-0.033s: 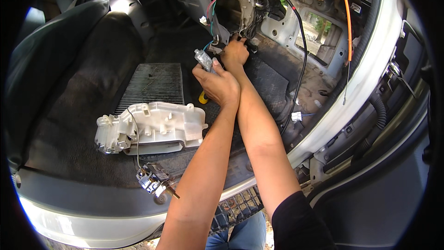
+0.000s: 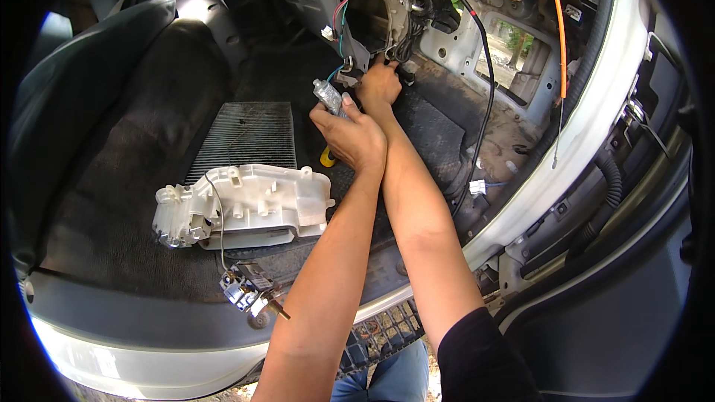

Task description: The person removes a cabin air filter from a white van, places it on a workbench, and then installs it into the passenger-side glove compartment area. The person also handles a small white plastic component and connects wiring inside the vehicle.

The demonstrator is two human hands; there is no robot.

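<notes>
My left hand (image 2: 351,138) is closed round a small silvery tube-like piece (image 2: 326,95) with a narrow tip, its thumb along the side. Just beyond it, my right hand (image 2: 380,86) reaches under the grey metal bracket (image 2: 356,52) beside a dark wiring bundle (image 2: 408,43). Its fingers are curled; the fingertips, and whatever they grip, are hidden. My left wrist lies against my right forearm. A thin blue-green wire (image 2: 337,72) runs down near the silvery tip. Partly behind my left hand is a yellow-and-black object (image 2: 327,156) on the floor mat.
A white plastic housing (image 2: 261,197) lies left of my arms, with a cable leading to a small metal mechanism (image 2: 246,288). Behind it rests a pleated filter (image 2: 246,130). A black seat (image 2: 112,134) fills the left. An orange cable (image 2: 557,37) and a black cable (image 2: 488,67) hang at right.
</notes>
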